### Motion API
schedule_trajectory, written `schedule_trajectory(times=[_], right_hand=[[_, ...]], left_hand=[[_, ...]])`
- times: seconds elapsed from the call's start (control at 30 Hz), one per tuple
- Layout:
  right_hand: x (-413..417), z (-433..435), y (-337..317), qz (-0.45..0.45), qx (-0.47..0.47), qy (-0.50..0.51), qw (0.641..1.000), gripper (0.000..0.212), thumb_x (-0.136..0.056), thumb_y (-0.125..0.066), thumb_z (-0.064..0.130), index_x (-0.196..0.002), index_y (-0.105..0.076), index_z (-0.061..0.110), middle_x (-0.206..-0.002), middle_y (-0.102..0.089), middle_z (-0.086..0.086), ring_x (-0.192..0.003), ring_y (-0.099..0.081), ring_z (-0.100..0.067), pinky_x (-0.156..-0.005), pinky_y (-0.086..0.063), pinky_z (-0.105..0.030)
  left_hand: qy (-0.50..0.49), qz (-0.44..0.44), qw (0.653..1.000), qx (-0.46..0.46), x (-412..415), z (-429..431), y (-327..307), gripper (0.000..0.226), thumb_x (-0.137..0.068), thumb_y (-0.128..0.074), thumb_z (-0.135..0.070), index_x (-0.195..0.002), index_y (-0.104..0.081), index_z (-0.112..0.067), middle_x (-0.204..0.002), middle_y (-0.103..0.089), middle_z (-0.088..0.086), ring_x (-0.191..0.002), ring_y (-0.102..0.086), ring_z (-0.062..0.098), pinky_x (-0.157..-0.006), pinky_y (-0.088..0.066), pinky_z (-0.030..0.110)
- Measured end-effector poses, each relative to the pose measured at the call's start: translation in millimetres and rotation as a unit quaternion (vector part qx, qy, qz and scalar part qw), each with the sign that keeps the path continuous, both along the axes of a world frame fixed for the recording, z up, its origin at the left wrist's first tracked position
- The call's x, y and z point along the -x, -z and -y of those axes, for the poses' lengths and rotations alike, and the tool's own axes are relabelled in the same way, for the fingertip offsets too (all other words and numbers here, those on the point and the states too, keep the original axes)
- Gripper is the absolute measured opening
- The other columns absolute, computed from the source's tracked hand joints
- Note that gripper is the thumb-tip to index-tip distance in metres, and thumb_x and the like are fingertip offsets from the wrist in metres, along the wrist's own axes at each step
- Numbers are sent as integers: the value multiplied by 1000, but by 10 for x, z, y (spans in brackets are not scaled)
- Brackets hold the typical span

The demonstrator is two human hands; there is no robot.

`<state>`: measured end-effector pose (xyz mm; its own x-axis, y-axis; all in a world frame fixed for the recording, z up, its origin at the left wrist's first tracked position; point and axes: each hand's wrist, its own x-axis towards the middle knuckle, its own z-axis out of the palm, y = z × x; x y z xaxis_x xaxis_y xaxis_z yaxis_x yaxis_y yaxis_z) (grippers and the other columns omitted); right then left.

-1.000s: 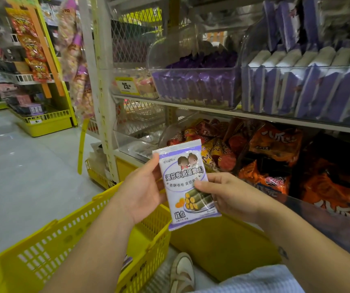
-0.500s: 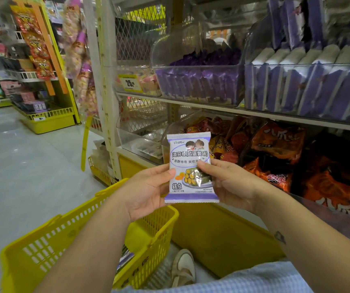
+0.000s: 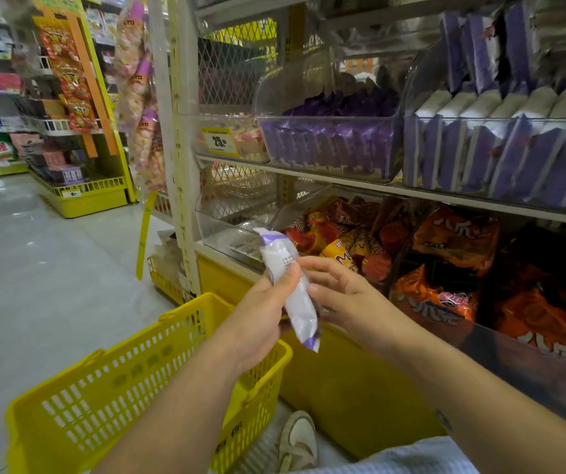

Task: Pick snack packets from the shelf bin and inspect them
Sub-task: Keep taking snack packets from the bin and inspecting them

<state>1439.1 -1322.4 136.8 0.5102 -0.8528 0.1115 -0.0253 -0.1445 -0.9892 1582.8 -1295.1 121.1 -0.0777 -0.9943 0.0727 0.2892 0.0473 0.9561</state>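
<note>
Shelf bins [image 3: 326, 117] fill one to three o'clock; at centre the snack packet [image 3: 292, 278] has swung from face-on to edge-on, left hand [image 3: 262, 304] gripping it, right hand [image 3: 341, 297] loose-fingered beside it: likely checking its back.

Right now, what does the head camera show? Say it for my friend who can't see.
A person's left hand grips a white-and-purple snack packet, turned edge-on, while the right hand touches it. A yellow shopping basket sits below; purple packets and orange packets are stocked behind.
</note>
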Motion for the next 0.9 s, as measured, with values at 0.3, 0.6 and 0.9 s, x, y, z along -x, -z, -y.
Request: schedule_trajectory(times=[0.3,0.6,0.9], right_hand=[[166,60,-90,-13,65,24,998,76,-81,-74,7,-141,-36,35,-120,-67,2,-103,-68,-11,-86,-58,-34],[154,-84,-214,-42,177,-25,983,87,-89,-65,4,-137,-18,60,-132,-56,14,-111,-62,-1,-79,-56,-21],[302,-67,-262,26,78,-47,996,43,-83,-67,9,-123,-60,24,-114,-71,10,-104,-68,-9,-73,-55,-18]], left_hand=[[3,-36,998,61,14,-24,-42,40,-101,-43,-8,-125,-47,-39,-120,-69,-4,-111,-66,19,-90,-55,49],[-17,-91,996,15,-23,8,-3,39,-105,-33,-18,-133,-49,-41,-122,-68,-2,-110,-67,20,-90,-53,56],[-41,-224,974,-22,-177,91,6,33,-103,-37,-18,-124,-58,-34,-108,-74,4,-93,-73,22,-64,-58,47]])
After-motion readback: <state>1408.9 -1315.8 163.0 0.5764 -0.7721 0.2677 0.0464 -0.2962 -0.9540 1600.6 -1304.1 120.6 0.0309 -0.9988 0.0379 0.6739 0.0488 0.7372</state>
